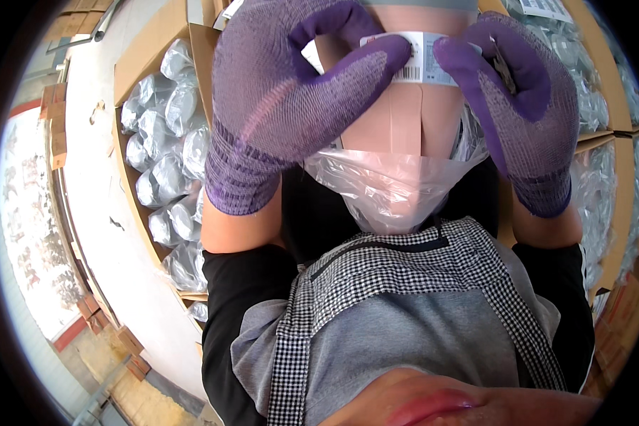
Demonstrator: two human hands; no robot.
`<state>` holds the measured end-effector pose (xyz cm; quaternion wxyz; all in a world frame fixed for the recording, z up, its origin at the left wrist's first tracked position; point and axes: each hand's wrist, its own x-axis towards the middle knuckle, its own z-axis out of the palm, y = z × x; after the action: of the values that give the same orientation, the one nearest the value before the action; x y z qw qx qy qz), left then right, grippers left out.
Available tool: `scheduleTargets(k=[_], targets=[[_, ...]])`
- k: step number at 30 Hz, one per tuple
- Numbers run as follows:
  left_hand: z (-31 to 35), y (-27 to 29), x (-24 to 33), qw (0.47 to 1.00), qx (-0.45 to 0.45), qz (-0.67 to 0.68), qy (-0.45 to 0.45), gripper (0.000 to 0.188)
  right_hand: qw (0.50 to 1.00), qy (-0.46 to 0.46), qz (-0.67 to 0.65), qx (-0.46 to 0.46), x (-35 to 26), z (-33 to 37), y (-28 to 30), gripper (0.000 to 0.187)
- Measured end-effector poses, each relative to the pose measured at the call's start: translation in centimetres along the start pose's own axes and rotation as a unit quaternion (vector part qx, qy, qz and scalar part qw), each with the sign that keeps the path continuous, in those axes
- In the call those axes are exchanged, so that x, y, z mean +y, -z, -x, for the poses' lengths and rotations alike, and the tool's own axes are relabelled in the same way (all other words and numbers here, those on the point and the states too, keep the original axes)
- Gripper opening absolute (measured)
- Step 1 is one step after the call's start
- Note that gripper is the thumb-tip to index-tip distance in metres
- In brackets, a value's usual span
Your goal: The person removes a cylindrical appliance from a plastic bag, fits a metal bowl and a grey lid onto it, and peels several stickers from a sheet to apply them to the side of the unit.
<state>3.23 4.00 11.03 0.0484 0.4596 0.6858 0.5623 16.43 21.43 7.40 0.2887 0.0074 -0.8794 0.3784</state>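
In front of my chest stands a pink plastic vessel [383, 117] with a grey top [422, 14]; its exact kind is unclear. A clear plastic bag [397, 181] is bunched around its lower part. Across its upper part lies a white and pale blue printed label [424, 58]. My left hand [298, 92], in a purple knit glove, is closed in a pinch, thumb on the label's left end. My right hand [522, 92], gloved alike, presses its thumb to the right end, fingers curled. A small dark metallic thing [503, 65] shows between that thumb and fingers.
To the left, an open cardboard box [153, 60] holds several items in clear bags [167, 153]. More boxes [621, 92] with bagged items [593, 192] stand on the right. A pale floor [113, 234] and stacked brown cartons [55, 128] show at far left.
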Motion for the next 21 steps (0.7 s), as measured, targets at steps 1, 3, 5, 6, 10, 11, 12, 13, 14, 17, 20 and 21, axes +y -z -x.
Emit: scheduleTargets(k=[1, 3, 5, 6, 10, 11, 12, 13, 14, 17, 20, 21], targets=[[0.0, 0.2, -0.3, 0.999, 0.005, 0.046, 0.002, 0.015, 0.999, -0.029, 0.012, -0.021, -2.4, -1.4, 0.6, 0.017], [0.0, -0.3, 1.0, 0.999, 0.021, 0.016, 0.019, 0.015, 0.996, -0.076, 0.017, -0.032, -3.4, -2.3, 0.6, 0.018], [0.1, -1.4, 0.6, 0.995, 0.031, -0.092, -0.017, 0.016, 0.995, -0.103, 0.004, -0.012, -2.5, -2.2, 0.0, 0.020], [0.0, -0.3, -0.6, 0.997, 0.011, -0.065, -0.044, 0.017, 0.994, -0.112, -0.002, -0.003, -2.2, -2.1, -0.3, 0.021], [-0.5, 0.6, -2.5, 0.999, -0.009, -0.027, -0.041, 0.017, 0.996, -0.088, 0.023, 0.022, -1.4, -1.7, -1.2, 0.021], [-0.7, 0.6, -1.9, 0.999, -0.013, -0.027, -0.024, 0.017, 0.996, -0.075, 0.043, 0.028, -1.5, -1.7, -1.3, 0.021], [-0.8, 0.6, -0.4, 0.999, -0.022, -0.033, 0.002, 0.017, 0.995, -0.062, 0.064, 0.034, -1.7, -1.8, -1.4, 0.021], [-0.7, 0.6, -0.4, 0.999, -0.021, -0.025, 0.002, 0.017, 0.994, -0.044, 0.086, 0.040, -2.6, -2.0, -1.5, 0.021], [-0.7, 0.7, -0.4, 1.000, -0.020, -0.016, 0.003, 0.016, 0.994, -0.038, 0.098, 0.042, -2.7, -2.0, -1.6, 0.021], [-0.5, 0.5, -3.4, 0.998, -0.004, 0.013, -0.068, 0.016, 0.993, -0.041, 0.109, 0.038, -1.9, -2.0, -1.8, 0.022], [-0.8, 0.7, -2.4, 0.999, -0.010, -0.005, -0.050, 0.016, 0.993, -0.039, 0.099, 0.044, -1.6, -2.0, -1.8, 0.022], [-1.0, 0.8, -0.9, 1.000, -0.014, 0.013, 0.004, 0.016, 0.993, -0.039, 0.099, 0.047, -1.6, -2.0, -1.8, 0.023]])
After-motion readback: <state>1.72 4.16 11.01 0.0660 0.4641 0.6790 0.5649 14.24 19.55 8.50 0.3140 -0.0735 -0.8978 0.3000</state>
